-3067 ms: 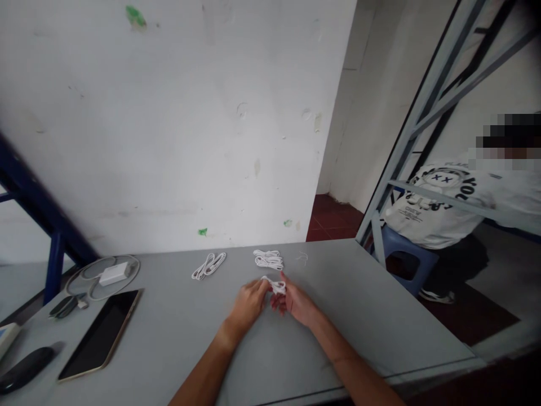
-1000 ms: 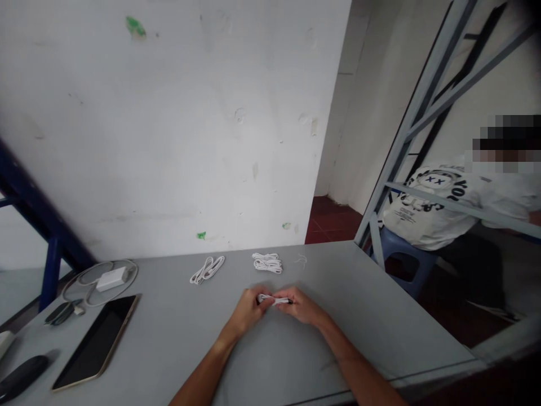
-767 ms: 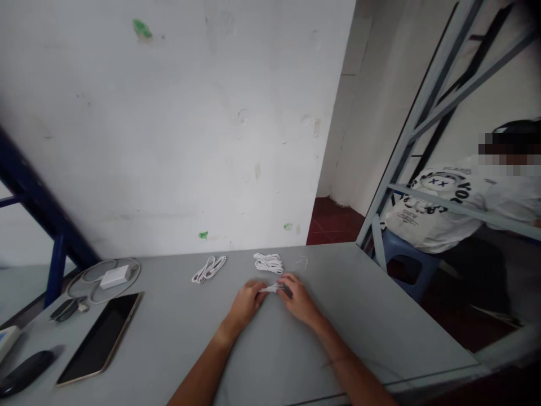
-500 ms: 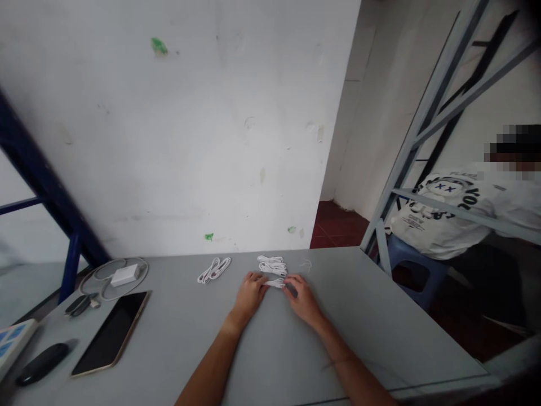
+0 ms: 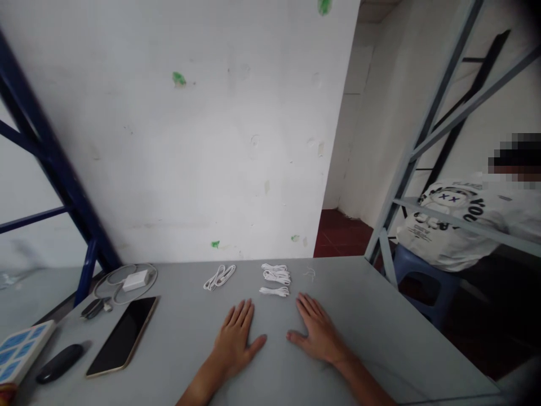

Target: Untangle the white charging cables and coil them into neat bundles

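Observation:
My left hand (image 5: 237,338) lies flat on the grey table (image 5: 177,344), fingers stretched out and thumb apart, holding nothing. My right hand (image 5: 316,330) rests palm down across from it, also empty with its thumb out. Just beyond the fingertips, between the two hands, is a small bundle of white cable (image 5: 274,291). Behind that sit larger folded white cables (image 5: 276,274). Farther left lies another looped white cable (image 5: 220,277). Thin white ties or strands (image 5: 310,274) lie to the right of the bundles.
On the left are a white power adapter (image 5: 136,280) with its cord, a dark small device (image 5: 92,308), a phone or tablet (image 5: 123,337), a black mouse (image 5: 60,363) and a blue-and-white box (image 5: 25,347). A wall stands behind. A person (image 5: 460,223) sits on a blue stool at right.
Both hands have let go of the small cable bundle, drawn back toward me and spread flat on the table. The bundle stays in front of the larger cables. The view has tilted up slightly.

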The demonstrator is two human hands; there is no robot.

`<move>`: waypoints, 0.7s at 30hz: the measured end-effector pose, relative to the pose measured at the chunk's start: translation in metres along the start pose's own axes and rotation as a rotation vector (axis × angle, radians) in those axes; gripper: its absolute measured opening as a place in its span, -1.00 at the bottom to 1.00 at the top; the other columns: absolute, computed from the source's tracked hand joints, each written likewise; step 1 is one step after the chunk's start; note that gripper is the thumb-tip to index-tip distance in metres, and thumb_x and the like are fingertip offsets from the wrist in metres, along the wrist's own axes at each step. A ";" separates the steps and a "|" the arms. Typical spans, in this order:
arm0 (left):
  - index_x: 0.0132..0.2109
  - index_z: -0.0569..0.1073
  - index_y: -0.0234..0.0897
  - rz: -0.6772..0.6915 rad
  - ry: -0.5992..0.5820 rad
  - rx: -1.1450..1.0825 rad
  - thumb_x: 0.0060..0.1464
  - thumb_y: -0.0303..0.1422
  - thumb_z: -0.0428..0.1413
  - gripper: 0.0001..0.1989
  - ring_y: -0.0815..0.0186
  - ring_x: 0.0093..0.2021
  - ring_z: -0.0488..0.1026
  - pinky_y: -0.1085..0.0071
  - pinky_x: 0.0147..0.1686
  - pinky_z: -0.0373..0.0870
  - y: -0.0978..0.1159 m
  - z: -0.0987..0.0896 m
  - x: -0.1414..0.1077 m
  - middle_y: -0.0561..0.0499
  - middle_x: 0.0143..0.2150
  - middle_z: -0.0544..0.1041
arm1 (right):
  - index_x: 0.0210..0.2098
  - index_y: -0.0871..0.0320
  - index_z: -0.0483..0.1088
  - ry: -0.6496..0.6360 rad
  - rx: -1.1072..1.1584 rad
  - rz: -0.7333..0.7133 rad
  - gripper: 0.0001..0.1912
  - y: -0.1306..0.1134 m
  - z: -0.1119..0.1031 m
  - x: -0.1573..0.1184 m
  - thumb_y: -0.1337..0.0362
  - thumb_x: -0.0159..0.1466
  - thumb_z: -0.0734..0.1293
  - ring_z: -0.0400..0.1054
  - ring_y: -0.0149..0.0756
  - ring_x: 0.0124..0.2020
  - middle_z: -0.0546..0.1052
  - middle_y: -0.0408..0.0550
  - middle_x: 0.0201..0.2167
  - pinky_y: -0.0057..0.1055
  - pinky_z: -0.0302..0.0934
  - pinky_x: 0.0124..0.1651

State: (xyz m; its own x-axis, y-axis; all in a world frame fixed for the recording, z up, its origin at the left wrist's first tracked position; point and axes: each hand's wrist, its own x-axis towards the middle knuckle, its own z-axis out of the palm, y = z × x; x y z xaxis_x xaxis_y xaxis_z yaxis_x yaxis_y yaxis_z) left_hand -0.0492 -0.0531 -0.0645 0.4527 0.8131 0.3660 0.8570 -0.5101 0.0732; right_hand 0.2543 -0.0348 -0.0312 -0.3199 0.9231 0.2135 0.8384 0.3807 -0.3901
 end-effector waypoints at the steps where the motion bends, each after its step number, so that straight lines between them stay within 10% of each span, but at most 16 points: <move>1: 0.51 0.15 -0.27 0.001 -0.007 0.008 0.34 0.15 -0.07 -0.19 -0.06 0.46 0.23 -0.01 0.39 0.25 0.001 -0.003 -0.001 -0.19 0.49 0.21 | 0.27 0.05 -0.07 -0.019 -0.018 0.000 -0.09 -0.002 -0.001 -0.001 -0.16 0.03 0.27 -0.16 0.05 0.34 -0.01 0.00 0.34 -0.06 -0.25 0.34; 13: 0.49 0.18 -0.26 -0.031 -0.041 -0.012 0.34 0.13 -0.08 -0.22 -0.05 0.48 0.19 -0.05 0.40 0.20 0.000 -0.004 0.004 -0.18 0.51 0.19 | 0.24 0.05 0.01 0.029 -0.031 0.015 -0.13 -0.011 -0.006 -0.001 -0.18 0.05 0.26 -0.09 0.06 0.32 0.06 0.06 0.32 -0.05 -0.18 0.31; 21: 0.38 0.29 -0.51 -0.333 0.190 0.048 0.32 -0.15 -0.03 -0.36 -0.16 0.47 0.15 -0.13 0.39 0.14 -0.045 0.009 0.074 -0.44 0.46 0.24 | 0.14 -0.13 0.18 -0.003 0.093 -0.339 -0.48 -0.052 -0.012 0.018 0.04 0.19 0.24 0.08 -0.05 0.25 0.26 -0.12 0.23 -0.09 -0.01 0.25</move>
State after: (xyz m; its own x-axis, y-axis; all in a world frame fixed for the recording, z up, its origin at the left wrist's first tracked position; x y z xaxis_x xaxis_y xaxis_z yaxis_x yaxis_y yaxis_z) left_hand -0.0523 0.0329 -0.0491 0.0976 0.8634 0.4950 0.9621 -0.2091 0.1750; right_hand 0.2106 -0.0387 0.0039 -0.5747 0.7431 0.3427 0.6402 0.6692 -0.3773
